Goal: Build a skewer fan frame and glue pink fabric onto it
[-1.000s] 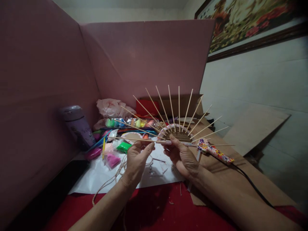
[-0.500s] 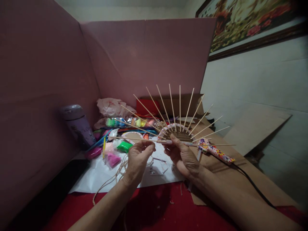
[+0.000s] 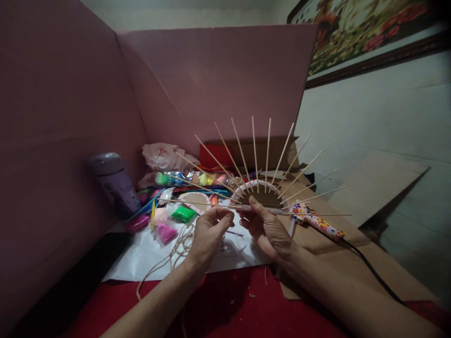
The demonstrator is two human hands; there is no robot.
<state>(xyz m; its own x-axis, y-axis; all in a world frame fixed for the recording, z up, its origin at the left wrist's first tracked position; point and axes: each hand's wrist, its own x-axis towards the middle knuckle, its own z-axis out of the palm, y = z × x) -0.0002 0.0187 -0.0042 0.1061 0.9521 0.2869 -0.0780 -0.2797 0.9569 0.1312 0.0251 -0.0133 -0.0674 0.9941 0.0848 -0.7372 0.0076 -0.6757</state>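
Note:
My right hand [image 3: 268, 230] grips the base of a half-round fan frame [image 3: 260, 193], brown card with a pink rim and several thin wooden skewers fanned out from it. Thumb and fingers pinch its lower edge. My left hand [image 3: 208, 234] is closed in a pinch just left of the frame's base, on a thin beige string [image 3: 175, 249] that trails down over the white paper towards the table's front edge.
A patterned glue gun [image 3: 314, 220] with a black cord lies right of my hands on brown cardboard [image 3: 355, 256]. Colourful clay packets [image 3: 183, 214], a purple bottle [image 3: 113, 183] and a plastic bag [image 3: 165, 157] crowd the back left. Pink boards wall the back and left.
The fan frame has tilted a little to the right and risen slightly. My left hand has shifted right, closer to the frame's base, with the string.

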